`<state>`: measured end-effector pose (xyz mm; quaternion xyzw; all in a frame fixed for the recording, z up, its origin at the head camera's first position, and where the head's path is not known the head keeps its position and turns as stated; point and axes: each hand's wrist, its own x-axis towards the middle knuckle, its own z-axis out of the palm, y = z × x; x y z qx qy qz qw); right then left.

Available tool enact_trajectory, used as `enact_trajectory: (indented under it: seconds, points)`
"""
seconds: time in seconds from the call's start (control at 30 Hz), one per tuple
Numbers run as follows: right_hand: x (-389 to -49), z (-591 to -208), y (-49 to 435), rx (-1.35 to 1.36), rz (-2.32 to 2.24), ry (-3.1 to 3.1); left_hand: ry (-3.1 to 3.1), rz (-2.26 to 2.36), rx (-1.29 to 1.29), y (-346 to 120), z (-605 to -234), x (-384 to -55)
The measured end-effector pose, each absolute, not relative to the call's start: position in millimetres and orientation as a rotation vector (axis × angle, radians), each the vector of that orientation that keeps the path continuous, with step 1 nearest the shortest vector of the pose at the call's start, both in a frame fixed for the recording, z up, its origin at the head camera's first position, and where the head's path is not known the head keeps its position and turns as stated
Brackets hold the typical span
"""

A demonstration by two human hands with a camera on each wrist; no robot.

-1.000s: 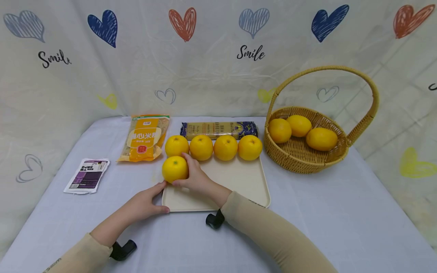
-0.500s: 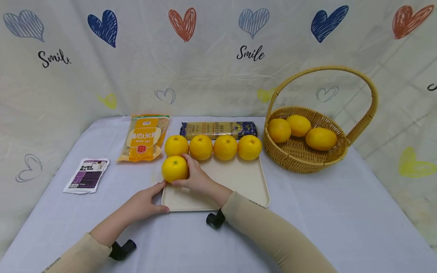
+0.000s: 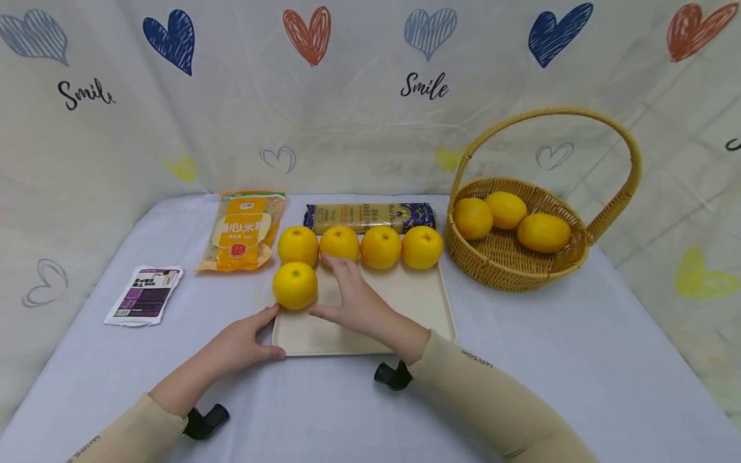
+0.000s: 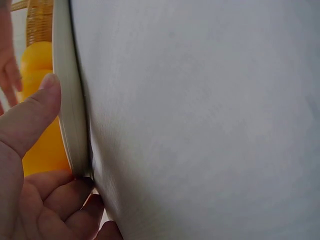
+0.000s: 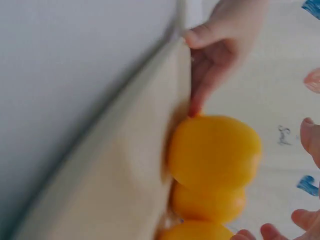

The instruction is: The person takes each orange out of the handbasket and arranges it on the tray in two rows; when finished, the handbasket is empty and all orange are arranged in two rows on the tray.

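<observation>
In the head view, a cream tray (image 3: 324, 337) holds a back row of several oranges (image 3: 381, 247). One more orange (image 3: 295, 285) sits in front of the row's left end. My right hand (image 3: 363, 301) is just right of that front orange, thumb and fingers spread with nothing between them; its fingertips overlap the second orange of the row. With its thumb on the front rim and fingers at the left side, my left hand (image 3: 246, 344) holds the tray's near left corner. The left wrist view shows this thumb (image 4: 42, 102) against the rim and the other fingers curled at the corner.
A wicker basket (image 3: 503, 280) with a tall handle stands at the right, holding three yellow-orange fruits (image 3: 543, 233). Behind the row lies a long gold-and-blue packet (image 3: 367, 217). To the left are an orange food bag (image 3: 243, 231) and a white-and-purple pouch (image 3: 145, 296).
My right hand has let go of the front orange and drawn back to the right, its fingers now apart. The orange stays in place, and the left hand keeps its spot at the tray corner.
</observation>
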<state>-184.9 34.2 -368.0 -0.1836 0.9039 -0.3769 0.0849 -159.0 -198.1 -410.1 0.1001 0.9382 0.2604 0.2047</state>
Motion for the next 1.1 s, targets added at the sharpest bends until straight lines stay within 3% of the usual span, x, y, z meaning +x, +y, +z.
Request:
enact_trajectory:
  seconds: [0.23, 0.43, 0.73, 1.1]
  points:
    - [-206, -323, 85, -0.568, -1.538, 2.82, 2.613, 0.731, 0.282, -198, -409, -158]
    - [-236, -300, 153, -0.43, -1.606, 3.032, 2.612, 0.726, 0.267, -197, -408, -158]
    - [-261, -315, 232, -0.19, -1.355, 3.175, 2.606, 0.729, 0.261, -197, -408, -159]
    - [-281, -355, 272, -0.052, -0.886, 3.044, 2.614, 0.744, 0.272, -198, -412, -159]
